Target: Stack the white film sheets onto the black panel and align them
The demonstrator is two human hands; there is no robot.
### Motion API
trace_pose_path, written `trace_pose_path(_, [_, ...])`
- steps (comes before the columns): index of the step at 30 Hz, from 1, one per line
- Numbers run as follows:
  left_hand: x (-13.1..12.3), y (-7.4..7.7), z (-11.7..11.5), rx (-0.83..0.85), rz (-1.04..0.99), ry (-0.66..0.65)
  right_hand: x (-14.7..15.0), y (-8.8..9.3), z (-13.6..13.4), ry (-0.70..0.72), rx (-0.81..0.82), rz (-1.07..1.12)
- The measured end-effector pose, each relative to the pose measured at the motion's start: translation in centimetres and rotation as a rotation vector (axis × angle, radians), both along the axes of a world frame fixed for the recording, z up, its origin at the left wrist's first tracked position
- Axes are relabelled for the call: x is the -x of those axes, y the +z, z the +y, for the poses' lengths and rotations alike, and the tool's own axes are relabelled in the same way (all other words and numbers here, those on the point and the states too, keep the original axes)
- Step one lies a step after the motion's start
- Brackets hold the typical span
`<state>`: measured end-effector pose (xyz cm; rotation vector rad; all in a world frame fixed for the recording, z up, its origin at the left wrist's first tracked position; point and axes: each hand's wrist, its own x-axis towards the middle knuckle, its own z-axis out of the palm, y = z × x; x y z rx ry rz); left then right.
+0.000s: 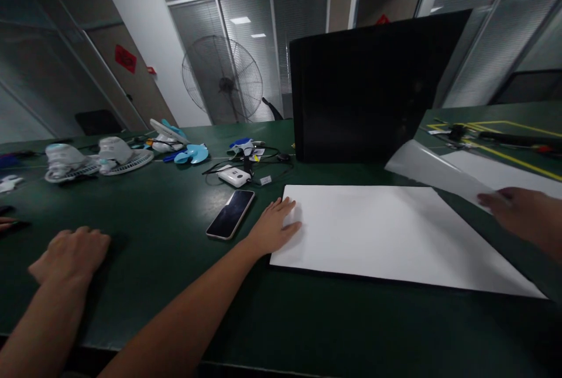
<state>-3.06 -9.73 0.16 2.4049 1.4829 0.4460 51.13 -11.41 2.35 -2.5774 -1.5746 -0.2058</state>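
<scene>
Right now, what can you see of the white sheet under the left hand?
The white sheet looks smooth and blank, like paper or thin board; which, I can't tell. It lies flat on the dark green table, four-cornered, its near edge longer than its far one in this view. The left hand rests on its left edge; a soft shadow crosses its right part.

White sheet: plain white, grey-shadowed, 4 o'clock.
Film: translucent, pale grey sheen, 3 o'clock.
Tabletop: dark green; yellow lines, 3 o'clock.
Panel: solid black, 2 o'clock.
Phone: black screen, pale rim, 8 o'clock.
Small device: white, 9 o'clock.
Blade piece: light blue, 9 o'clock.
Fan bases: white, 9 o'clock.
Door hanging: red, 10 o'clock.
Blinds: grey, fine horizontal stripes, 12 o'clock.
</scene>
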Motion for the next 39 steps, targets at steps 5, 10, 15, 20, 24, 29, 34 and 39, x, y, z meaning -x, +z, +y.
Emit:
trace_pose_path(5, [0.2,-0.7,0.6,0.016,-0.057,0.027,9.6,-0.6,-5.7,0.205,0.092,0.078])
trace_pose_path(10, [0.2,-0.7,0.5,0.034,-0.098,0.037,14.0,-2.6,-9.9,0.371,0.028,0.086])
trace_pose_path(15, [0.1,-0.2,0.2,0.05,-0.134,0.076,16.1,-4.8,-9.7,0.707,-0.055,0.021])
trace_pose_path(20, [0.3,-0.2,0.5,0.038,-0.092,0.07,17.3,-4.7,-9.9,0.789,-0.039,0.01])
trace_pose_path(24, [0.5,-0.8,0.8,-0.018,-0.007,0.0,16.6,-3.0,-9.0,0.864,0.042,0.068])
trace_pose_path(29, [0.3,-0.8,0.7,-0.022,-0.002,0.01,10.2,2.1,-2.5,0.561,-0.072,0.006])
trace_pose_path(34, [-0.1,-0.3,0.8,-0.014,-0.063,0.115,0.4,2.3,2.3,0.17,-0.194,-0.039])
trace_pose_path(39, [0.0,-0.4,0.8,-0.004,-0.035,0.098,-5.6,-2.9,2.6,-0.134,-0.07,0.071])
